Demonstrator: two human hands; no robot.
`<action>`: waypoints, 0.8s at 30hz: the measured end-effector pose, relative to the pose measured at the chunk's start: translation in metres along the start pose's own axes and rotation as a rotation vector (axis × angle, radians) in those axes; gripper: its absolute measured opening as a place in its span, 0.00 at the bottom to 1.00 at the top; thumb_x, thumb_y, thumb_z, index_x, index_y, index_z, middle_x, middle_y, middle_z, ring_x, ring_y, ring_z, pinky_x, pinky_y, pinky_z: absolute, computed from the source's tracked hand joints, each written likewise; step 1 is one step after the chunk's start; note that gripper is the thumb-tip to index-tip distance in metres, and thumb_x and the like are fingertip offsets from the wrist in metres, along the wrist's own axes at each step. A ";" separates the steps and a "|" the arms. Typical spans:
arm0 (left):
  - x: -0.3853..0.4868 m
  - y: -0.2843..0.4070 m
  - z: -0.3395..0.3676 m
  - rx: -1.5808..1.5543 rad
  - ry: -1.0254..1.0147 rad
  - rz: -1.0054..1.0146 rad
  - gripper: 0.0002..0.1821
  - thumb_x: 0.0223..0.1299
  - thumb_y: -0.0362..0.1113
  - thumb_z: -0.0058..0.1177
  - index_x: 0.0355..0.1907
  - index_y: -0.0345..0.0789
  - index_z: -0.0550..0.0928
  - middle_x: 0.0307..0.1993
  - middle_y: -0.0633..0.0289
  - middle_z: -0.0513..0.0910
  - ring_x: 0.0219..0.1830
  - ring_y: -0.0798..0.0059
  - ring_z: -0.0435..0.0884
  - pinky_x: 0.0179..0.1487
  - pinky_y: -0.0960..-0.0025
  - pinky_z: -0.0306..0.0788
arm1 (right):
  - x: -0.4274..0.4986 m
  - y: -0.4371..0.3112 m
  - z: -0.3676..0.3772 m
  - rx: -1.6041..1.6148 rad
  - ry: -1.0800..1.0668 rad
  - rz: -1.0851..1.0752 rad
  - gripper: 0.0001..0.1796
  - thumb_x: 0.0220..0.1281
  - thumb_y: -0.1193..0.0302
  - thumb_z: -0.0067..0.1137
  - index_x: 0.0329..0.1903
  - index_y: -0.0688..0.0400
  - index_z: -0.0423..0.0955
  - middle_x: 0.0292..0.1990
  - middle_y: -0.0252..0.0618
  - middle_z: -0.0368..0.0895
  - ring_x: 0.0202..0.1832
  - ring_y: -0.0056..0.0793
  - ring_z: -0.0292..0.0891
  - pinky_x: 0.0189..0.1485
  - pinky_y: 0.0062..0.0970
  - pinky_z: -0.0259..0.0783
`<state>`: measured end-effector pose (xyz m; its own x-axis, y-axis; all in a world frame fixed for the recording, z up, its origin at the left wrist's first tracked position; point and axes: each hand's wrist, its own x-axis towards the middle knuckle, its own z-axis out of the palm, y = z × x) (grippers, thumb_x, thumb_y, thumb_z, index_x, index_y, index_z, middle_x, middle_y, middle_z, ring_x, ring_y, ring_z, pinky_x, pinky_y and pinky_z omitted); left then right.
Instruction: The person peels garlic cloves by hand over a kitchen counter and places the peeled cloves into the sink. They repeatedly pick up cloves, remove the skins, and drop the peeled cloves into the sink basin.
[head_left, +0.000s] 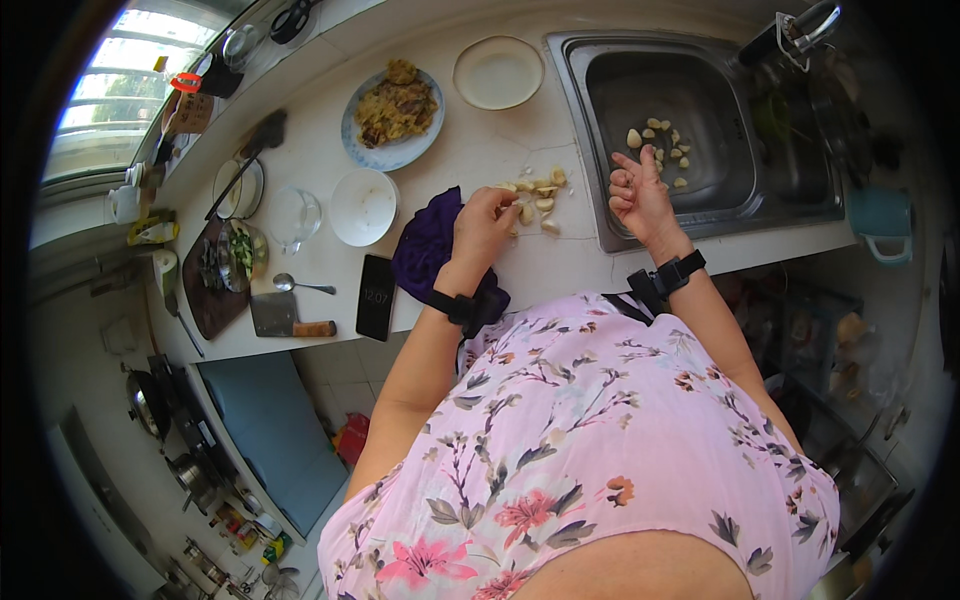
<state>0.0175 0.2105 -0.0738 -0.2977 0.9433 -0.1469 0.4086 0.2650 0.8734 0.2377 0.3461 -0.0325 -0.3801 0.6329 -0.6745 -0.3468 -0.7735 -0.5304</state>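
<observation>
My left hand (484, 229) is at the left side of a loose pile of garlic cloves (545, 204) on the white counter, fingertips bent together near the cloves; whether a clove is between them cannot be told. A crumpled dark purple cloth (427, 240) lies under and beside that wrist. My right hand (642, 192) is raised over the near left edge of the steel sink (600, 187), palm turned up, thumb and index finger apart, and nothing shows in it. Several peeled garlic cloves (675, 152) lie on the sink bottom beyond my right fingers.
Left of the cloth lie a smartphone (375, 297), a cleaver (276, 315), a spoon (304, 286), a white bowl (364, 208) and a glass cup (295, 216). A plate of cooked food (393, 157) and an empty plate (498, 73) stand farther back. A faucet (814, 26) is at the upper right.
</observation>
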 end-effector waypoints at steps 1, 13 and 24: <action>0.001 0.004 0.002 0.067 -0.042 0.099 0.11 0.55 0.32 0.59 0.41 0.32 0.82 0.35 0.57 0.81 0.34 0.68 0.81 0.39 0.69 0.74 | -0.002 0.000 -0.001 -0.070 0.008 -0.001 0.16 0.73 0.59 0.47 0.51 0.58 0.69 0.24 0.24 0.64 0.21 0.09 0.55 0.21 0.10 0.53; 0.000 -0.001 -0.001 0.310 -0.024 0.027 0.10 0.52 0.34 0.59 0.38 0.33 0.81 0.40 0.55 0.78 0.38 0.56 0.80 0.43 0.62 0.74 | 0.004 0.069 0.022 -1.449 -0.257 -0.662 0.11 0.62 0.70 0.56 0.47 0.56 0.78 0.31 0.41 0.79 0.30 0.32 0.76 0.35 0.30 0.72; -0.013 -0.008 -0.011 0.144 -0.021 0.030 0.09 0.51 0.29 0.57 0.37 0.32 0.82 0.38 0.56 0.78 0.35 0.62 0.80 0.40 0.66 0.74 | 0.034 0.080 0.066 -2.109 -0.244 -0.898 0.04 0.52 0.70 0.56 0.30 0.54 0.79 0.30 0.38 0.80 0.35 0.39 0.80 0.36 0.37 0.75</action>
<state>0.0084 0.1943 -0.0739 -0.2660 0.9548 -0.1326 0.5374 0.2610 0.8019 0.1406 0.3075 -0.0643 -0.8103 0.5809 -0.0774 0.5777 0.7695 -0.2723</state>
